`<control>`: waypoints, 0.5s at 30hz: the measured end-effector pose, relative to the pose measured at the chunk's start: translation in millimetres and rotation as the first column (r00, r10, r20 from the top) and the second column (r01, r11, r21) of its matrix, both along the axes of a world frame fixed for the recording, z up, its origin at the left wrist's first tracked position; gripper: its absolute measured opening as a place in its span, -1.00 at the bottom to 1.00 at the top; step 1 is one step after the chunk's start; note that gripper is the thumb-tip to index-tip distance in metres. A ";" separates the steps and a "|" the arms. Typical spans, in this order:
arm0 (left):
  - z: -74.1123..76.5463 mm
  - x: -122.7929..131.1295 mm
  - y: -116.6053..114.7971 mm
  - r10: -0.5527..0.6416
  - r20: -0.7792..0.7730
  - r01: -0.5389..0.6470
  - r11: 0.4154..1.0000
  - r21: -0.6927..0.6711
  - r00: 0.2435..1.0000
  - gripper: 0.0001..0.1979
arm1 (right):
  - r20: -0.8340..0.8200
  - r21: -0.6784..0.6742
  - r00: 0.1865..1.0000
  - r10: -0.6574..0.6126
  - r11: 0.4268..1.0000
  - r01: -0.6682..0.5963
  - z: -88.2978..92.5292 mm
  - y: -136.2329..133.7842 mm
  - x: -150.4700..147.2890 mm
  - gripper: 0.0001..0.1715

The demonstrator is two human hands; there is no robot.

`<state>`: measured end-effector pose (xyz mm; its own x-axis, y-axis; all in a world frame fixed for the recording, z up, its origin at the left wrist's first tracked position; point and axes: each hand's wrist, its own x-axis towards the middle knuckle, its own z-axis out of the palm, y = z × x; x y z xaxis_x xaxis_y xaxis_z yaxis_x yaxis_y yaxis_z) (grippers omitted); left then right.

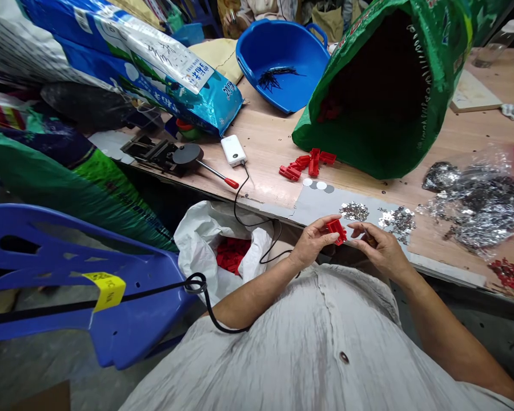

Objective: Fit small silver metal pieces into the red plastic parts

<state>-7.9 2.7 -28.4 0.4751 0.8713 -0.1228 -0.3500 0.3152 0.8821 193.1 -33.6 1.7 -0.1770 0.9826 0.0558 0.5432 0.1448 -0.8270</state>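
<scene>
My left hand [312, 242] is closed around a small red plastic part [336, 231], held just over the table's front edge. Close on its right, my right hand [379, 246] is pinched, thumb against fingers, near the red part. Whatever lies in that pinch is too small to make out. Just beyond my hands, a pile of small metal pieces [354, 212] lies on a grey sheet [308, 206], with a second metal pile [397, 220] to its right. Several more red plastic parts [313, 162] lie on the table behind the sheet.
A green sack [368, 154] gapes open at the back. Beyond it stands a blue basin [257, 51] with dark strands. Left are a hand press [188, 155] and a white power bank [233, 150]. A white sack [192, 228] of red parts stands below, beside a blue chair [141, 319].
</scene>
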 end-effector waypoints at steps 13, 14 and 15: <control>-0.9 2.9 1.6 -0.034 0.043 0.035 0.999 -0.022 0.998 -0.50 | -0.085 -0.066 0.996 -0.018 0.998 0.013 -6.7 3.3 -8.0 -0.53; -0.7 2.9 1.9 -0.034 0.044 0.035 0.999 -0.021 0.998 -0.50 | -0.080 -0.066 0.997 -0.018 0.998 0.013 -7.0 3.6 -7.7 -0.52; -0.4 2.8 2.4 -0.033 0.043 0.034 0.999 -0.017 0.999 -0.50 | -0.072 -0.060 0.997 -0.018 0.998 0.013 -7.2 4.0 -7.1 -0.50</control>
<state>-5.1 5.1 -28.8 0.5092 0.8527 -0.1168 -0.3765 0.3427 0.8607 186.0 -29.6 -5.5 -0.1592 0.9872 0.0090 0.4836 0.0859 -0.8711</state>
